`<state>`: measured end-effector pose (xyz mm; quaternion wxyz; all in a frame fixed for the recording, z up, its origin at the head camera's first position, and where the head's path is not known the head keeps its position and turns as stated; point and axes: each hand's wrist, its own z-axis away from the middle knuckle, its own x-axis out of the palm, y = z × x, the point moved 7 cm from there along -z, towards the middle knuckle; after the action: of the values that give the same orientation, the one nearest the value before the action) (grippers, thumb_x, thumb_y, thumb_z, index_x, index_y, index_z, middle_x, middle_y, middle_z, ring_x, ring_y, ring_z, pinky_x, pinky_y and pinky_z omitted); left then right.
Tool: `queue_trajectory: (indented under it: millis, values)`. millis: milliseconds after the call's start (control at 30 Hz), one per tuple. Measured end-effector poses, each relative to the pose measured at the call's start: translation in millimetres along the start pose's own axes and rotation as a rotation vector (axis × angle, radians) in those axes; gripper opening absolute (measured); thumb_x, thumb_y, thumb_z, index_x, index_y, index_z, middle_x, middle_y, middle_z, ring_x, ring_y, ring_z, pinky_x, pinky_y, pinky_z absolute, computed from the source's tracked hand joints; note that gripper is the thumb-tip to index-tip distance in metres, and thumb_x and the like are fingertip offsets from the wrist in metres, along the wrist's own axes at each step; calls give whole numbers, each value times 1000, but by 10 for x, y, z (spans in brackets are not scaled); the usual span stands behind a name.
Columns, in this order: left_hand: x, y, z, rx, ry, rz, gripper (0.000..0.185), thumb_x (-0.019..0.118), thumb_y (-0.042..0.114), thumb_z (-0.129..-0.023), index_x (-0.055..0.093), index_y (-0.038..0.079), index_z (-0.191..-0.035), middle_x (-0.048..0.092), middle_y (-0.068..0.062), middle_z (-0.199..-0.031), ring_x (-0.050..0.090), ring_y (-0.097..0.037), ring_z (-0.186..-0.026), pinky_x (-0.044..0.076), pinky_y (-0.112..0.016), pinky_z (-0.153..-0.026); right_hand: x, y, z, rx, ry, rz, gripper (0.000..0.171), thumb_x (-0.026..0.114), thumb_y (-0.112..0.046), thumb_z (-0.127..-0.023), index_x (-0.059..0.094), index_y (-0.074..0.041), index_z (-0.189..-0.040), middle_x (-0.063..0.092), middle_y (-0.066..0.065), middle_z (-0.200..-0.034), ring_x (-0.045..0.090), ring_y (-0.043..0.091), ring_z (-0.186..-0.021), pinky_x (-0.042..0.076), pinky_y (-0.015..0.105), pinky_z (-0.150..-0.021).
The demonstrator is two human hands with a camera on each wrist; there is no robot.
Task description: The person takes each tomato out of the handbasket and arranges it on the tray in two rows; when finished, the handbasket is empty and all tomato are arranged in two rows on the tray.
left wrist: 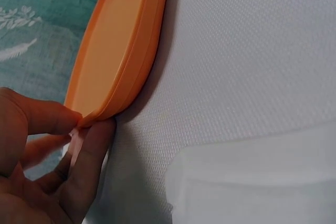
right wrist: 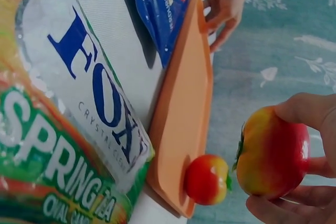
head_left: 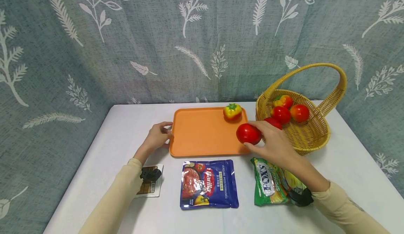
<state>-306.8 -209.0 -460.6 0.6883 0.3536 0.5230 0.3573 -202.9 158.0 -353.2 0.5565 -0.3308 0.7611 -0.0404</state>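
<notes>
My right hand [head_left: 273, 142] grips a red and yellow bell pepper [right wrist: 273, 153], its fingertips spread round the sides. In the head view the pepper is held over the right edge of an orange tray [head_left: 202, 132], beside the basket. A second red and yellow bell pepper [head_left: 232, 112] with a green stem sits in the tray's far right corner. At the tray's left end, my left hand [head_left: 156, 135] pinches the rim between thumb and fingers, as the left wrist view shows.
A wicker basket [head_left: 325, 132] with a tall handle stands at the right, holding several red fruits and a pepper. In front lie a blue Parilla pouch [head_left: 209, 185] and a green Fox's candy bag [head_left: 268, 185]. A flat printed packet [head_left: 154, 188] lies under the left wrist. A curtain [head_left: 195, 65] hangs behind.
</notes>
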Motion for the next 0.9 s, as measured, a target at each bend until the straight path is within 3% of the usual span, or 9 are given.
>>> queue_trajectory:
  millis: [433, 900]
  values:
    - [8, 3, -2, 1, 0, -15, 58, 59, -4, -90, 48, 5, -147, 57, -16, -102, 60, -27, -89, 63, -36, -65, 285, 90, -81, 19, -44, -41, 64, 83, -32, -79, 61, -2, -130, 65, 14, -121, 64, 27, -99, 60, 45, -80]
    - [14, 7, 0, 12, 3, -12, 57, 57, -3, -91, 47, 4, -148, 58, -16, -101, 60, -26, -88, 63, -36, -66, 542, 193, -201, 56, -136, 1, 60, 81, -33, -82, 61, -3, -130, 66, 14, -114, 65, 29, -97, 60, 47, -81]
